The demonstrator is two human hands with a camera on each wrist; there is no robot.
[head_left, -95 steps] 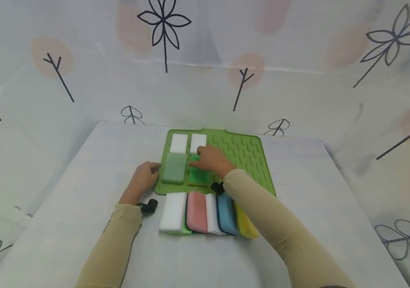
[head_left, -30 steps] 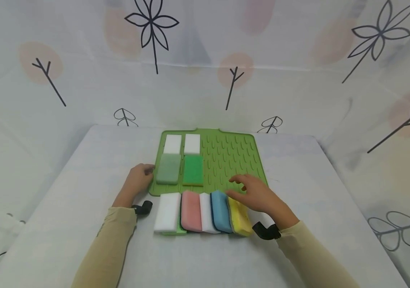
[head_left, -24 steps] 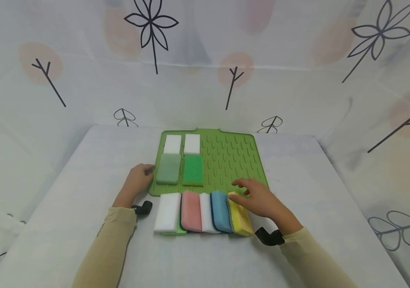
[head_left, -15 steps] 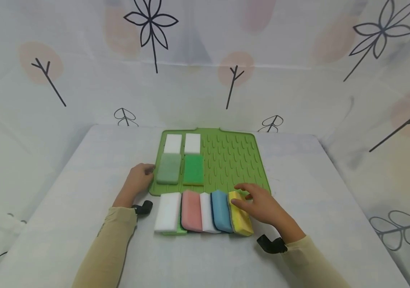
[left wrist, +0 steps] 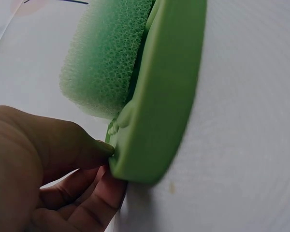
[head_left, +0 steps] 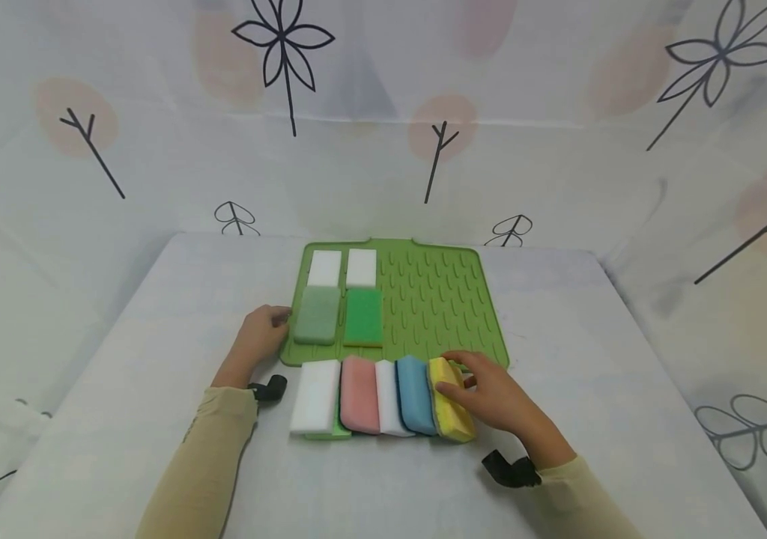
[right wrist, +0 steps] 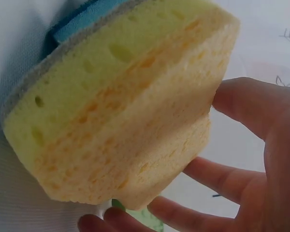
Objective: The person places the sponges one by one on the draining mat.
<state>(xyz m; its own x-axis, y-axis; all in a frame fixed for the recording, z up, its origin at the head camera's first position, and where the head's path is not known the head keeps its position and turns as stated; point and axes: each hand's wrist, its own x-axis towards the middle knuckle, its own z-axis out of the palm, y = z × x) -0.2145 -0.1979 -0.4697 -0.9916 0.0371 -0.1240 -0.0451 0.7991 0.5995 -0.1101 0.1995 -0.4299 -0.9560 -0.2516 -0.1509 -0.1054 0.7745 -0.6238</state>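
Observation:
My left hand (head_left: 257, 340) pinches the left edge of a green drying mat (head_left: 434, 299). In the left wrist view the thumb lies on the mat's rim and the fingers are beneath it. On the mat lie two white sponges (head_left: 325, 268), a pale green sponge (head_left: 317, 316) and a bright green one (head_left: 363, 318). My right hand (head_left: 494, 397) is at the yellow sponge (head_left: 449, 408), right end of the row before the mat. Its thumb and fingers curl about the sponge's edges; in the right wrist view the sponge (right wrist: 130, 121) hides some fingertips.
Left of the yellow sponge stand a blue sponge (head_left: 416, 397), a narrow white one (head_left: 390, 400), a pink one (head_left: 359, 397) and a wide white one (head_left: 316, 397) over a light green piece (head_left: 329, 436). White patterned cloth (head_left: 383, 172) rises behind the table.
My right hand has gone from the bright green sponge to above the row, then down onto the yellow sponge. The left hand has kept its place at the mat's edge.

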